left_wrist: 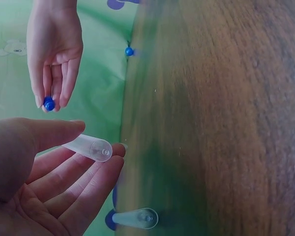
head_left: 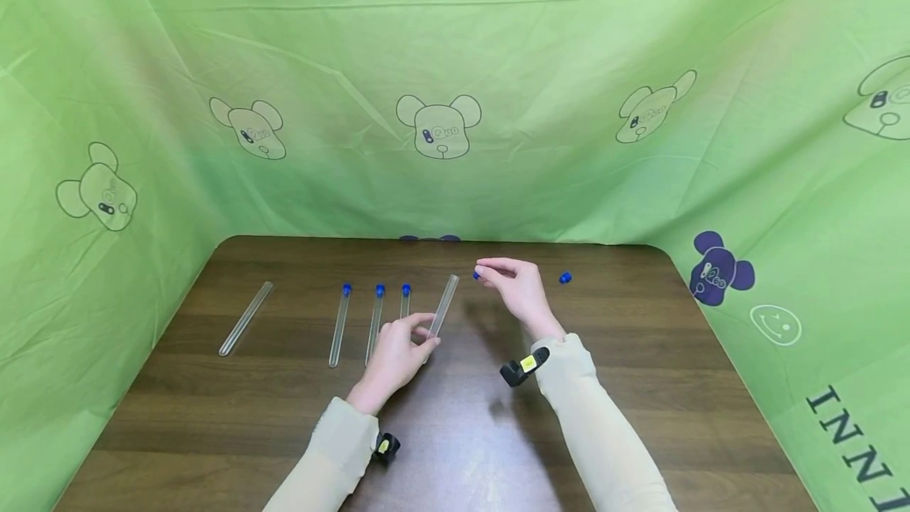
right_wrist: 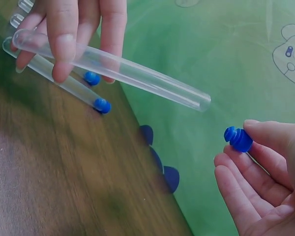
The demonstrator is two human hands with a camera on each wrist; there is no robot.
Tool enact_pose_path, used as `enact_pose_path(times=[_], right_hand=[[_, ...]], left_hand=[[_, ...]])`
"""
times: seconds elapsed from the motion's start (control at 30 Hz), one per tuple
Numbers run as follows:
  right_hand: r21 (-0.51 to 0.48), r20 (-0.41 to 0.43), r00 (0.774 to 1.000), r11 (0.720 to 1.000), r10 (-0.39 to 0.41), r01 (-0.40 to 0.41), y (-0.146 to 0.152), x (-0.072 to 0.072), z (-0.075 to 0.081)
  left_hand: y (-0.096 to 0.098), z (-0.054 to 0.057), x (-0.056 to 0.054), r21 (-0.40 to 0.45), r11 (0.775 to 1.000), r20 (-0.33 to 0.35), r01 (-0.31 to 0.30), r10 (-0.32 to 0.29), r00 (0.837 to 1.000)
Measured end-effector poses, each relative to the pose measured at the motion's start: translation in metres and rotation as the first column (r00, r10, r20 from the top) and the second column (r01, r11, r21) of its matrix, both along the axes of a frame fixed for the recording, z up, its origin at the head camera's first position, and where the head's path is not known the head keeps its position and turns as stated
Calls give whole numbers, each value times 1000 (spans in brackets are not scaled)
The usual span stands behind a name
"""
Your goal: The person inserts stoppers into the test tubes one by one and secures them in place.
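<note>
My left hand [head_left: 398, 350] pinches an uncapped clear test tube [right_wrist: 118, 71] between thumb and fingers, its mouth tilted up toward the right. In my right hand [head_left: 517, 291] a small blue stopper [right_wrist: 239, 139] is pinched by thumb and fingertips. The stopper's ridged plug points toward the tube's mouth, with a gap between them in the right wrist view. Just left of the left hand lie capped tubes, one [head_left: 406, 300] partly hidden behind that hand and another [head_left: 377, 314] beside it.
A third capped tube [head_left: 340, 326] lies farther left on the wooden table [head_left: 213, 433]. At the far left lies an uncapped tube [head_left: 245, 319]. One loose blue stopper [head_left: 565, 278] sits beyond the right hand. Green cloth [head_left: 441, 196] hangs along the table's back and sides.
</note>
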State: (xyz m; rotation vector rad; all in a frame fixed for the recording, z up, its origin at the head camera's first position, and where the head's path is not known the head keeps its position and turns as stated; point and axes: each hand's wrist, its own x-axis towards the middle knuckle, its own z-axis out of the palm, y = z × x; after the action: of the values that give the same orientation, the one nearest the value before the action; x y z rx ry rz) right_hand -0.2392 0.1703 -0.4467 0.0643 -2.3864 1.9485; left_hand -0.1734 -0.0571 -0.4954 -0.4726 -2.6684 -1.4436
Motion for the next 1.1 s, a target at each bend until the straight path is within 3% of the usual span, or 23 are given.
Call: enact_pose_path(times=[0.4, 0.73, 1.1], right_hand=[[-27, 11, 1000, 1000, 14, -13, -5, -4, -3], [-58, -4, 1000, 998, 16, -16, -11, -6, -5], [-44, 7, 1000, 999, 15, -14, -14, -6, -10]], left_hand=[[5, -5, 2, -9, 1000, -19, 3, -3, 1000], [8, -4, 3, -12, 1000, 9, 1, -1, 1000], [9, -3, 4, -22, 1000, -18, 3, -4, 1000]])
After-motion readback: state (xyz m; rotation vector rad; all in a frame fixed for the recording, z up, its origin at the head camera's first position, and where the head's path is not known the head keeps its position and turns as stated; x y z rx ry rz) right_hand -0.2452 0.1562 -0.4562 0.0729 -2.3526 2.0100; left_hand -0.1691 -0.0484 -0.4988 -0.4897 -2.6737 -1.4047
